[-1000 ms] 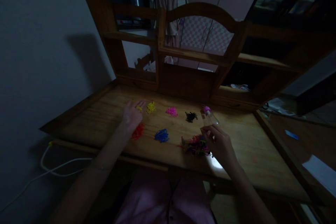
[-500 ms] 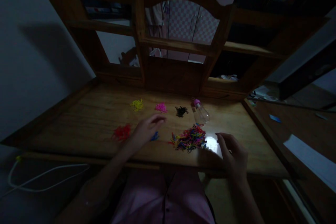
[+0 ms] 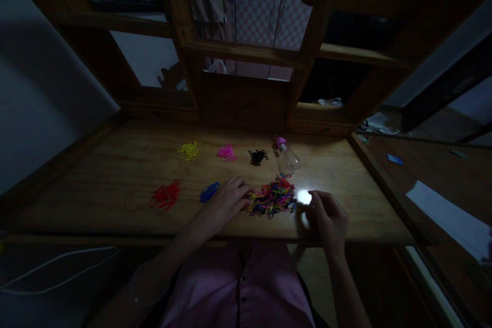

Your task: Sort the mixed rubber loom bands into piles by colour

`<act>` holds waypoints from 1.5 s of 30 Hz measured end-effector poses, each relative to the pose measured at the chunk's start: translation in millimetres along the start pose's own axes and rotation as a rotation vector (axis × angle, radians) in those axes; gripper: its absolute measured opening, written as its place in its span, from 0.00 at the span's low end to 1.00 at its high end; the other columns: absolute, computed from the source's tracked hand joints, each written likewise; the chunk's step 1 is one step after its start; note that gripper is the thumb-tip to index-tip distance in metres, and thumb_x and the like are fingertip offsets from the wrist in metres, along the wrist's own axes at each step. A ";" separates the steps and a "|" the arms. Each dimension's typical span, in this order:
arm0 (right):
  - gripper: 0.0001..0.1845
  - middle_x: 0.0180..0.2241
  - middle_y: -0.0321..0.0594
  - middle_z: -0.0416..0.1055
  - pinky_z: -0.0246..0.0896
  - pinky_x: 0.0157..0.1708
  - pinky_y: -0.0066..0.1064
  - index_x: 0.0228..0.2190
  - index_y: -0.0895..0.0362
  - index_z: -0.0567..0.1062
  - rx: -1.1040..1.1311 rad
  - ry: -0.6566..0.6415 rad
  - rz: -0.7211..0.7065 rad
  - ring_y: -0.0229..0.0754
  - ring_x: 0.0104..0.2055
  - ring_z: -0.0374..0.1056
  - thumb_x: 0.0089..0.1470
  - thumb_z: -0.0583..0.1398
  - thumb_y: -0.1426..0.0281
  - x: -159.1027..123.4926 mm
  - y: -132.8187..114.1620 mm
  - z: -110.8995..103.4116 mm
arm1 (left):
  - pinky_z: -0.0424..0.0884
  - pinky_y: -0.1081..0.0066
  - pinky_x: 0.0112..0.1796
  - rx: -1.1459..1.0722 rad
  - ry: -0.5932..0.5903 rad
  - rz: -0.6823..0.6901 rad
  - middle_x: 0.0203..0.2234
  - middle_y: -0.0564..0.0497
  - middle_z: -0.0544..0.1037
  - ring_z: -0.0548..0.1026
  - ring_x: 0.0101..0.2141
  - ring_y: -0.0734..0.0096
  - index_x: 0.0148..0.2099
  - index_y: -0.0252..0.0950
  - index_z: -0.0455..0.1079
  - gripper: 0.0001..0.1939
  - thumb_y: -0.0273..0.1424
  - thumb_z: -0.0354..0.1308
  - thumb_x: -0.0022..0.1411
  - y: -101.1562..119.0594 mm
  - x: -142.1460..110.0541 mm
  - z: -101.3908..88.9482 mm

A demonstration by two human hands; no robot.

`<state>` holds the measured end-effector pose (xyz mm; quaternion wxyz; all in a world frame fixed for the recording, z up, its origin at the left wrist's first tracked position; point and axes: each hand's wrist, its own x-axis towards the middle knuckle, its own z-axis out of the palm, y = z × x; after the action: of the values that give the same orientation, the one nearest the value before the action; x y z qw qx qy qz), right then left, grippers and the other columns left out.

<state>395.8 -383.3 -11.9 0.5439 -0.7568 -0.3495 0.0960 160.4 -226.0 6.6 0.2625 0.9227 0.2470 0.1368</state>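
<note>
A mixed heap of small coloured loops (image 3: 274,196), which look like rubber bands, lies near the table's front edge. My left hand (image 3: 230,198) reaches to its left side, fingers slightly bent and apart at the edge of the heap. Just right of the heap, my right hand (image 3: 329,216) is held with thumb and forefinger pinched together; whatever is between them is too small to tell. Single-colour piles lie around: red (image 3: 166,195), blue (image 3: 209,192) partly behind my left hand, yellow (image 3: 188,150), pink (image 3: 227,152) and black (image 3: 258,157).
A clear bulb-shaped bottle (image 3: 289,158) with a pink cap lies behind the heap. A wooden shelf unit (image 3: 244,100) rises along the table's back. To the right, a lower surface holds a white paper (image 3: 448,219) and a small blue item (image 3: 394,159).
My left hand has moved from beside the yellow pile, over the blue one, to the mixed heap. My right hand has shifted right, away from above the heap. The view has tilted down.
</note>
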 end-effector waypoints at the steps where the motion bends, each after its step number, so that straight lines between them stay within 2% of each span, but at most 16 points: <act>1: 0.15 0.29 0.37 0.72 0.60 0.31 0.28 0.35 0.58 0.77 0.010 0.003 0.004 0.39 0.31 0.68 0.55 0.60 0.59 -0.1 -0.3 0.2 | 0.65 0.63 0.47 0.013 0.001 0.002 0.41 0.49 0.70 0.67 0.45 0.63 0.49 0.41 0.70 0.11 0.30 0.53 0.65 0.9 0.8 1.2; 9: 0.13 0.28 0.36 0.72 0.59 0.29 0.27 0.35 0.58 0.77 0.032 0.002 0.019 0.38 0.29 0.66 0.55 0.60 0.61 -0.5 -1.6 -0.3 | 0.65 0.63 0.45 0.124 0.015 0.011 0.39 0.48 0.69 0.66 0.43 0.61 0.41 0.38 0.68 0.04 0.28 0.52 0.65 4.9 10.7 12.1; 15: 0.13 0.28 0.36 0.71 0.59 0.28 0.27 0.35 0.58 0.77 0.028 0.003 0.017 0.38 0.28 0.66 0.56 0.60 0.61 0.1 1.7 0.0 | 0.64 0.62 0.43 0.138 -0.001 0.014 0.38 0.47 0.69 0.66 0.41 0.61 0.38 0.36 0.64 0.06 0.25 0.46 0.66 7.2 12.6 9.5; 20: 0.13 0.29 0.37 0.72 0.60 0.29 0.28 0.35 0.58 0.77 0.040 0.021 0.017 0.39 0.29 0.66 0.56 0.60 0.61 -0.3 0.8 0.8 | 0.65 0.64 0.40 -0.076 0.048 -0.090 0.34 0.49 0.71 0.68 0.38 0.63 0.36 0.38 0.63 0.06 0.29 0.47 0.66 4.9 13.4 -2.0; 24: 0.14 0.28 0.36 0.71 0.59 0.27 0.27 0.35 0.58 0.77 0.059 0.009 0.045 0.38 0.28 0.65 0.56 0.60 0.60 -0.9 0.8 0.9 | 0.67 0.67 0.37 -0.334 0.116 -0.252 0.31 0.52 0.74 0.72 0.34 0.66 0.37 0.38 0.66 0.04 0.32 0.52 0.63 2.8 14.7 -7.2; 27: 0.15 0.27 0.36 0.71 0.59 0.27 0.27 0.35 0.58 0.77 0.047 0.009 0.044 0.38 0.28 0.66 0.55 0.60 0.59 -1.0 1.5 0.7 | 0.69 0.68 0.36 -0.526 0.158 -0.327 0.31 0.51 0.77 0.74 0.33 0.66 0.37 0.38 0.70 0.06 0.35 0.57 0.59 -0.6 12.7 -11.4; 30: 0.15 0.29 0.38 0.73 0.60 0.29 0.28 0.36 0.58 0.77 0.019 0.018 0.031 0.40 0.30 0.67 0.55 0.60 0.59 -0.9 2.4 -0.3 | 0.69 0.68 0.35 -0.541 0.274 -0.376 0.31 0.50 0.78 0.75 0.33 0.63 0.36 0.38 0.73 0.09 0.38 0.61 0.55 -18.9 6.0 -26.4; 34: 0.14 0.31 0.38 0.74 0.60 0.31 0.29 0.36 0.56 0.78 -0.001 0.011 0.048 0.40 0.32 0.68 0.55 0.61 0.59 -0.7 4.2 -1.5 | 0.68 0.64 0.42 -0.290 0.618 -0.461 0.31 0.49 0.77 0.74 0.35 0.60 0.33 0.40 0.76 0.06 0.35 0.64 0.53 -73.9 -6.8 -65.9; 37: 0.14 0.31 0.37 0.75 0.61 0.32 0.29 0.36 0.56 0.78 0.001 -0.004 0.054 0.41 0.32 0.69 0.55 0.61 0.59 -0.1 5.1 -1.7 | 0.65 0.60 0.48 -0.246 0.633 -0.502 0.26 0.49 0.75 0.73 0.37 0.56 0.28 0.39 0.75 0.02 0.29 0.65 0.50 -116.4 -12.8 -94.0; 39: 0.14 0.32 0.37 0.75 0.61 0.32 0.29 0.36 0.56 0.78 -0.005 -0.007 0.059 0.41 0.32 0.70 0.55 0.61 0.59 0.3 5.3 -1.6 | 0.63 0.59 0.51 -0.359 0.672 -0.529 0.23 0.48 0.74 0.73 0.40 0.53 0.26 0.38 0.74 0.04 0.26 0.64 0.50 -133.7 -13.3 -104.5; 41: 0.14 0.31 0.37 0.75 0.61 0.32 0.29 0.36 0.56 0.78 -0.011 -0.001 0.058 0.41 0.32 0.70 0.55 0.61 0.59 0.5 5.5 -1.4 | 0.60 0.58 0.54 -0.517 0.742 -0.544 0.23 0.48 0.73 0.72 0.45 0.52 0.26 0.38 0.74 0.06 0.22 0.61 0.51 -138.1 -12.1 -107.2; 43: 0.14 0.31 0.38 0.75 0.61 0.32 0.29 0.36 0.56 0.78 -0.013 0.013 0.042 0.41 0.32 0.69 0.55 0.61 0.59 0.4 5.8 -1.2 | 0.59 0.58 0.56 -0.571 0.773 -0.524 0.25 0.47 0.74 0.71 0.48 0.51 0.29 0.39 0.76 0.08 0.21 0.62 0.50 -128.4 -10.9 -103.0; 45: 0.15 0.31 0.38 0.75 0.61 0.32 0.30 0.36 0.57 0.78 -0.014 0.020 0.023 0.42 0.33 0.69 0.55 0.61 0.59 0.4 6.2 -0.8 | 0.60 0.59 0.56 -0.480 0.689 -0.455 0.31 0.48 0.76 0.71 0.47 0.52 0.33 0.41 0.77 0.08 0.22 0.64 0.49 -105.6 -11.0 -93.5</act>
<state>399.2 -384.7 -17.0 0.5410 -0.7656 -0.3358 0.0922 74.9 -114.7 24.1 0.3943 0.6593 0.4769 0.4272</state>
